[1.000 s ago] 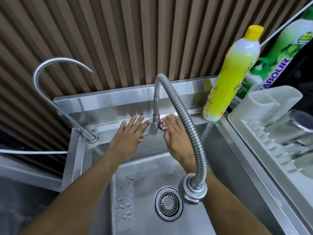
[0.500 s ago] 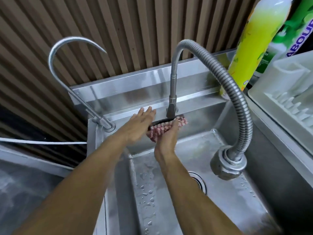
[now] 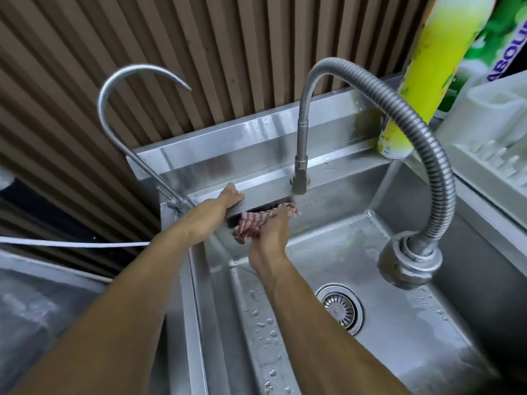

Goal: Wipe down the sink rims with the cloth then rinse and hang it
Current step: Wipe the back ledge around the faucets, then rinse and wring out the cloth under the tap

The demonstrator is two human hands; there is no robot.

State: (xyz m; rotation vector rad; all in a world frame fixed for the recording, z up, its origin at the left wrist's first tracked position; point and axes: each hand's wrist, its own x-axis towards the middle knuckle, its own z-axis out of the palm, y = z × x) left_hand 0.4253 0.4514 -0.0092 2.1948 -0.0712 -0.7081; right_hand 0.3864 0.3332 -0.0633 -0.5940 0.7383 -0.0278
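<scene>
Gripping crumpled checked cloth (image 3: pixel 258 223), right hand (image 3: pixel 271 235) nears steel rim (image 3: pixel 265 192).

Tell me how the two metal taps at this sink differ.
The thin, smooth chrome gooseneck tap is a bare curved tube ending in an open tip, while the thick, ribbed flexible hose tap ends in a wide round spray head. The thin one stands at the back left corner of the steel sink; the ribbed one rises mid-rim and arcs down over the basin. Both are silver metal and arch over.
</scene>
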